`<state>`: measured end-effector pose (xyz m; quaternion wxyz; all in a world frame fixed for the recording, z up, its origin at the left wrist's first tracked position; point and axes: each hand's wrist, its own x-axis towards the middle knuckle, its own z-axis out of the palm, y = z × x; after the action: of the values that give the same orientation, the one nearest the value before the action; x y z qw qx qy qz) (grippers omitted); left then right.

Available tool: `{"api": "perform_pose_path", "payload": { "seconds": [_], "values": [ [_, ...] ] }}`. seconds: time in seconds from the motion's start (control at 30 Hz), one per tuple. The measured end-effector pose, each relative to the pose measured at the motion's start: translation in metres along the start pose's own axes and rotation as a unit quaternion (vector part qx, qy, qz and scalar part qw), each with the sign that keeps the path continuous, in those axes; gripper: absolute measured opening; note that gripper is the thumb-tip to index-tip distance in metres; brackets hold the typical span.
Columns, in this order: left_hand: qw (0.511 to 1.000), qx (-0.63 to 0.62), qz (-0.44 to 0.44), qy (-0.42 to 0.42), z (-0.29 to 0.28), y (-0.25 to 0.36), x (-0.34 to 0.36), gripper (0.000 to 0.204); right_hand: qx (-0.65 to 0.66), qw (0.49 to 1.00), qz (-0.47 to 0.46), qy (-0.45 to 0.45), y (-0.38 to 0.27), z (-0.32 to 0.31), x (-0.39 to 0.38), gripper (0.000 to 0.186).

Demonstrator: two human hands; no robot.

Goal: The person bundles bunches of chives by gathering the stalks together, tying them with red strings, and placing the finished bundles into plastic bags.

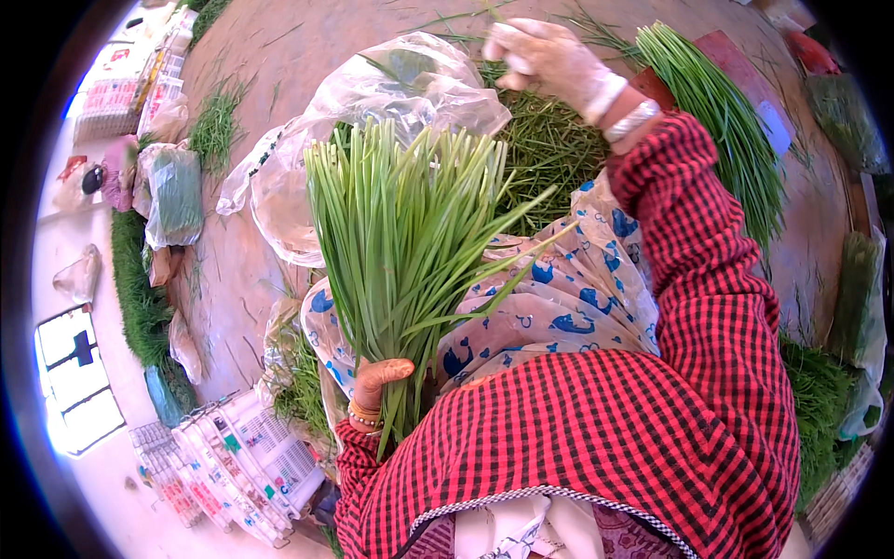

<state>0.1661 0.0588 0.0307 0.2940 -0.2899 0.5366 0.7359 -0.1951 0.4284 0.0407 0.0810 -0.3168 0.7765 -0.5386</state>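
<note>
My left hand (377,384) is wrapped round the lower part of a big upright bunch of garlic chives (396,224), its thumb across the green leaves. The pale cut ends point up and away from me, and a few loose blades stick out to the right. Farther off, my right hand (549,63), in a thin whitish glove, is raised with its fingers curled in. A thin green strip shows by its fingertips, but I cannot tell whether they hold it. Beneath that hand lies a heap of green and brownish trimmings (554,149).
A crumpled see-through plastic bag (400,79) lies beyond the bunch. Plastic sheeting with blue prints (568,312) covers my lap. Another chive bundle (722,126) rests at the far right. Stacked newspapers (256,456) are at the near left, with bagged greens (174,196) farther back.
</note>
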Motion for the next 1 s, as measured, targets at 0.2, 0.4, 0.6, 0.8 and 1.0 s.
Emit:
{"api": "perform_pose_path", "payload": {
  "seconds": [0.2,0.4,0.6,0.8,1.0],
  "values": [
    [0.999,-0.005,0.016,0.027,0.001,0.026,-0.006,0.032,-0.339,0.887,0.286,-0.126,0.029,-0.002,-0.068,0.081],
    [0.979,0.075,0.158,0.101,0.001,0.035,0.009,0.036,0.237,0.871,0.252,-0.349,-0.015,0.088,-0.095,0.103],
    [0.875,0.274,0.357,0.179,0.116,0.098,0.053,0.071,0.523,0.837,-0.013,-0.16,-0.091,0.116,-0.042,0.083],
    [0.647,0.656,0.265,0.285,0.206,0.125,0.086,0.115,0.555,0.824,0.113,0.034,-0.063,0.114,-0.037,0.054],
    [0.733,0.559,0.386,0.034,0.226,0.121,0.08,0.121,0.569,0.795,0.18,0.111,-0.048,0.07,-0.067,0.035]
  ]
}}
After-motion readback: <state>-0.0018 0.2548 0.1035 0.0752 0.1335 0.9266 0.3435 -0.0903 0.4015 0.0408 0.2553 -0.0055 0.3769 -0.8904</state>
